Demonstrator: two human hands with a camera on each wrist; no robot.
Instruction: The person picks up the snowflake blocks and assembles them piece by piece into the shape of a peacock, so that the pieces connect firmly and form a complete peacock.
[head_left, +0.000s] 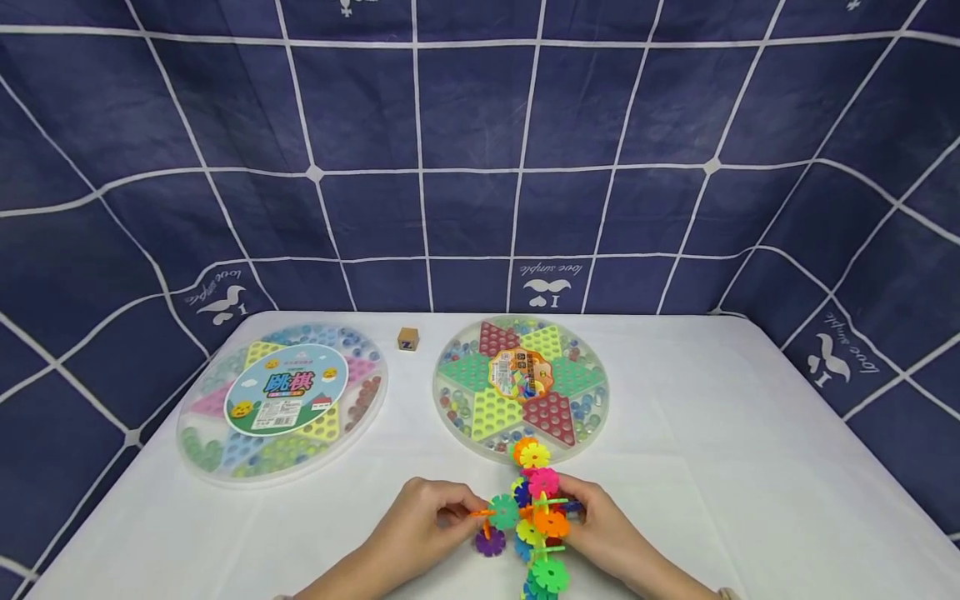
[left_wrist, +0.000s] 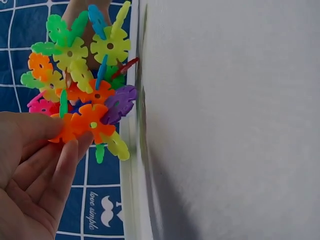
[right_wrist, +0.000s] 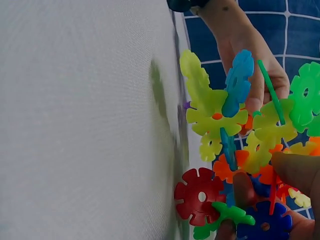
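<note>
A many-coloured cluster of interlocked plastic snowflake discs (head_left: 551, 523) hangs over the near part of the table in the head view. On its left side, my left hand (head_left: 431, 521) pinches an orange snowflake disc (left_wrist: 65, 131) between thumb and fingers. Beside that disc are a teal disc (head_left: 503, 511) and a purple disc (head_left: 491, 542). My right hand (head_left: 606, 525) grips the cluster from the right, its fingers among the discs. In the right wrist view, a red disc (right_wrist: 186, 195) and a dark blue disc (right_wrist: 265, 226) lie close to those fingers.
Two round Chinese checkers boxes with marbles stand farther back: one at left with a blue label (head_left: 288, 390), the other in the middle (head_left: 487, 417), just beyond the cluster. A small wooden letter cube (head_left: 408, 339) sits between them. White cloth (head_left: 712, 433) covers the table; a dark blue curtain (head_left: 480, 217) surrounds it.
</note>
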